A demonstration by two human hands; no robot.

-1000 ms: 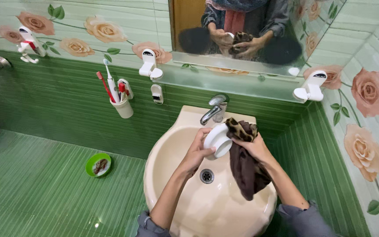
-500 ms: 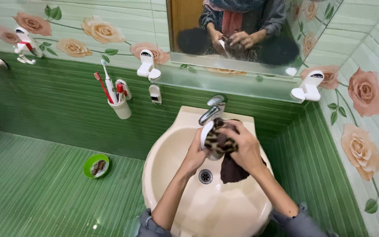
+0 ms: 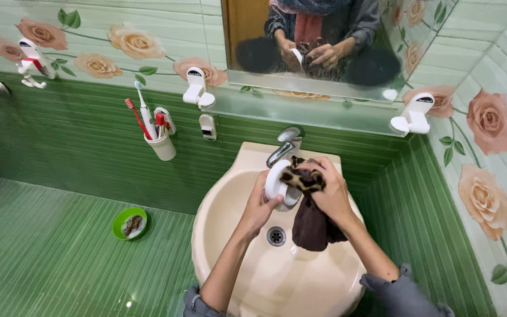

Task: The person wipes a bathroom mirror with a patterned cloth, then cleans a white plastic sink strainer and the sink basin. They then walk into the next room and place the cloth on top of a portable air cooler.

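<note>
Fingers of the left hand [image 3: 259, 205] pinch only the white dish's [image 3: 278, 183] rim while the right hand [image 3: 328, 191] presses a bunched brown cloth [image 3: 312, 226] against it, so a hard wipe could knock the dish into the basin [image 3: 230, 199].

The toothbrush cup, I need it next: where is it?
In the head view, the cream cup hangs on the green wall left of the tap, upper left of the basin.

The cloth [image 3: 309, 208] hides part of the white dish [image 3: 280, 185] above the sink [image 3: 247, 276] drain. The sink's near rim is cut off at the bottom edge (both elbows too). What lies in the green bowl [image 3: 129, 223], left of the sink, is too small to tell.
</note>
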